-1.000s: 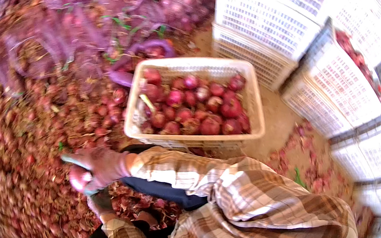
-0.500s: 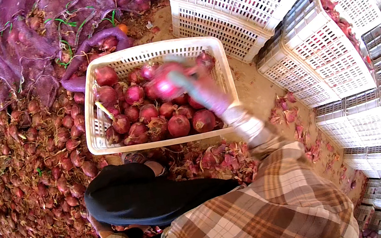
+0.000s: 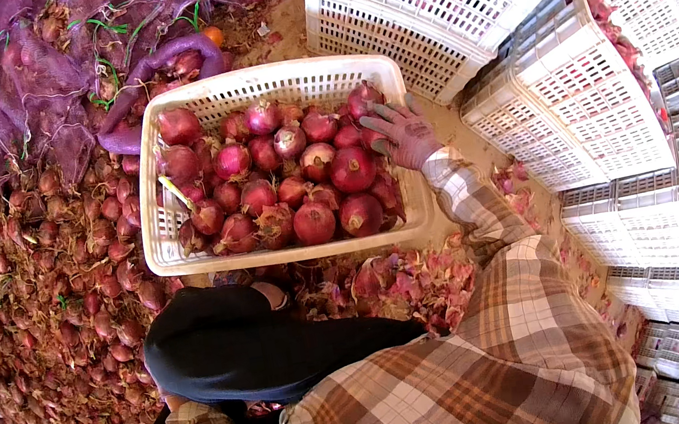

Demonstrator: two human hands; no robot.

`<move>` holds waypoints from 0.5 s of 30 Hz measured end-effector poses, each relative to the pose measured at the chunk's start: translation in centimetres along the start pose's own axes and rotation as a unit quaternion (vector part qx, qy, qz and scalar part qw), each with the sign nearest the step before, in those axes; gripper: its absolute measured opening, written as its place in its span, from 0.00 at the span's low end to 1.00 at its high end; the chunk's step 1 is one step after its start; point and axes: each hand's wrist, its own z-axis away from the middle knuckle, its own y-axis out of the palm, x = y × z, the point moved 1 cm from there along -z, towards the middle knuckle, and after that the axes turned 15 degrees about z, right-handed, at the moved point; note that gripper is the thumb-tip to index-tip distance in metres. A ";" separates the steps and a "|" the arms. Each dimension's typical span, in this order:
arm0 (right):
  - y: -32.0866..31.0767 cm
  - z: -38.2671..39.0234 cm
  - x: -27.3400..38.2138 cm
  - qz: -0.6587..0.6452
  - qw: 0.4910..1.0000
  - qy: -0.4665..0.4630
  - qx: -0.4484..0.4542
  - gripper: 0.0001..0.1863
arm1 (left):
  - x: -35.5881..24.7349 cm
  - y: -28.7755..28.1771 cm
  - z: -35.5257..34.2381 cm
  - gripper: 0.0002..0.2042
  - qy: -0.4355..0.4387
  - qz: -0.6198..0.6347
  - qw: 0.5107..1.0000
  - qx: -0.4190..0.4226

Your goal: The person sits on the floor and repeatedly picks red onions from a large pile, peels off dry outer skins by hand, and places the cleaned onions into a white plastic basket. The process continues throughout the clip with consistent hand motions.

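A white plastic crate (image 3: 154,232) of red onions (image 3: 315,223) stands on the ground in front of me. My right hand (image 3: 407,135), in a grey-pink glove, is at the crate's right rim. Its fingers are spread and hold nothing; their tips reach over the inside, beside the onions there. One large, dark onion (image 3: 352,169) lies on top, right of the middle. My left hand (image 3: 176,401) is mostly hidden by my dark trouser leg and plaid sleeve. Only a bit of it shows near my knee, and its fingers cannot be seen.
Loose onions (image 3: 60,300) cover the ground on the left. Behind them lie purple mesh sacks (image 3: 45,90) with green ties. Stacked white crates (image 3: 567,109) line the right side. Dry onion skins (image 3: 403,277) litter the ground between my legs and the crate.
My right hand has let go of the onions it held over the crate, which now lie among the others. It has moved right to the crate's rim, its fingers opened.
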 end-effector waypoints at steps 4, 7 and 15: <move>-0.9 -0.7 0.6 -0.023 0.996 0.014 0.084 0.21 | -0.6 -0.5 0.5 0.16 0.005 0.000 1.000 -0.003; -1.8 -1.7 0.5 -0.026 0.990 0.050 0.128 0.19 | -0.1 -0.7 0.8 0.16 0.006 0.003 1.000 0.002; -0.9 -4.3 -0.3 0.063 0.976 0.023 0.207 0.25 | -0.6 -1.6 1.2 0.15 0.029 0.004 0.999 0.013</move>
